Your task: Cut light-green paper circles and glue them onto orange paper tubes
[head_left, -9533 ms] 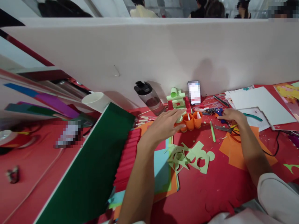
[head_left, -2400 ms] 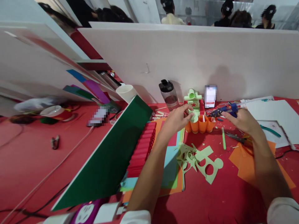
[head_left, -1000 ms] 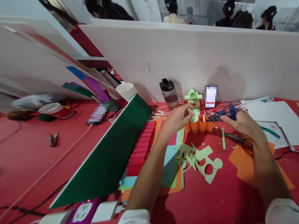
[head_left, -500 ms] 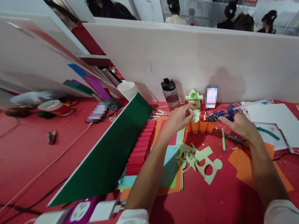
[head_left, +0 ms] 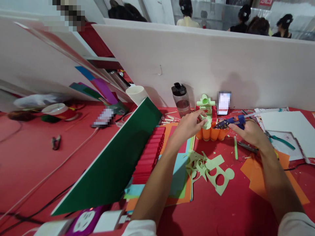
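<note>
My right hand [head_left: 251,132] is wrapped round a dark blue glue gun [head_left: 230,122], its nozzle pointing left over a row of orange paper tubes [head_left: 214,134]. At the left end of that row, my left hand [head_left: 193,124] has its fingers and thumb closed at a light green paper piece [head_left: 208,122], which sits at the tops of the tubes. The fingertips partly cover its left edge. Directly behind stands a model of light green paper rolls [head_left: 206,101] with a red star on it. How the green piece meets the tubes cannot be made out.
Light green paper scraps [head_left: 218,173] lie in front, beside stacked coloured sheets [head_left: 180,177] and red folded paper [head_left: 150,154]. A green board [head_left: 110,164] leans at left. A water bottle [head_left: 181,100] and phone [head_left: 223,103] stand behind; pliers [head_left: 283,141] lie right.
The glue gun and my right hand have shifted slightly left, with the nozzle closer to the orange tubes. My left hand stays at the green paper piece. The view has tilted slightly.
</note>
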Action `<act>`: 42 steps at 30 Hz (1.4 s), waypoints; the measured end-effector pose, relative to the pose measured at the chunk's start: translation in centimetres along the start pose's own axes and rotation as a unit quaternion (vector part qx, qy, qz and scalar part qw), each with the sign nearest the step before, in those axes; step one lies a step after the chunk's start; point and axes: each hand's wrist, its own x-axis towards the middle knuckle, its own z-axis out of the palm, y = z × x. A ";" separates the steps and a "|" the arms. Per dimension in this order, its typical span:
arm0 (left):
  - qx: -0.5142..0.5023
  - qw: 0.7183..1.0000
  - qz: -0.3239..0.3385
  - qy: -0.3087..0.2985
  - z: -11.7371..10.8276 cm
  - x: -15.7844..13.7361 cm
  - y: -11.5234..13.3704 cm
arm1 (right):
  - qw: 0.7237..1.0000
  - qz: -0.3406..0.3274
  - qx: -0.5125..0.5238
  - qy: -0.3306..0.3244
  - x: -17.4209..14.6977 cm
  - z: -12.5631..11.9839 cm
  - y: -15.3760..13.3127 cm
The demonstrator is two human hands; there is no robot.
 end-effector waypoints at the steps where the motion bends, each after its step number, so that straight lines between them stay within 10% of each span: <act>1: 0.000 1.000 0.000 0.000 0.0 0.0 0.0 | 1.000 0.001 0.002 0.000 0.0 0.1 0.0; 42: 0.012 1.000 -0.002 -0.004 0.0 0.0 0.1 | 0.998 -0.034 -0.030 0.054 0.4 1.5 0.2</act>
